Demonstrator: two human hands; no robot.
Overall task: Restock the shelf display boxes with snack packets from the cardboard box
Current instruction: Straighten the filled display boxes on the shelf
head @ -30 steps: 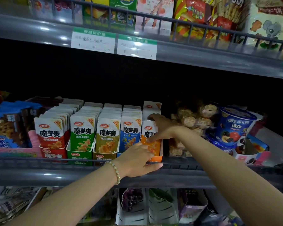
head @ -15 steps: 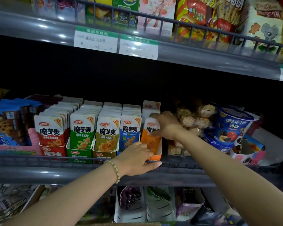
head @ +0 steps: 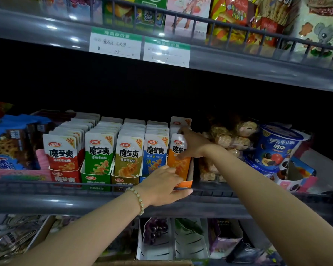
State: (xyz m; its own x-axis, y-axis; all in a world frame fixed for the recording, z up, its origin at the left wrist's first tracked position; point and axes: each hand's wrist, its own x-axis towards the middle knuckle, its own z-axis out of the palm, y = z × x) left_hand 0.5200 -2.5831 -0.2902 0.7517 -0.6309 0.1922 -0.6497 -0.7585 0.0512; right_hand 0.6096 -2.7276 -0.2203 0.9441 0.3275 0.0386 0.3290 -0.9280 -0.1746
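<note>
Five snack display boxes stand side by side on the middle shelf: red (head: pixel 65 178), green (head: pixel 95 182), brown (head: pixel 123 182), blue (head: pixel 142 178) and orange (head: pixel 188 180). All hold upright packets. My right hand (head: pixel 192 145) pinches the front orange packets (head: pixel 178 166), fingers over their tops and thumb on the front face. Another orange packet (head: pixel 178 122) stands taller at the back of that box. My left hand (head: pixel 164 187) grips the orange box's front wall, thumb under its lower edge at the shelf rail. A cardboard box (head: pixel 43 232) shows at the lower left.
A wire rail (head: pixel 46 186) runs along the shelf front. Bagged round snacks (head: pixel 231 139) and blue cookie cups (head: pixel 277 148) sit right of the orange box, and a blue cookie pack (head: pixel 8 144) sits at the left. The shelf above carries price tags (head: pixel 115 45). White display boxes (head: pixel 156 240) stand on the shelf below.
My right hand has shifted a little up and back along the orange packets' tops. My left hand has stayed on the orange box's front.
</note>
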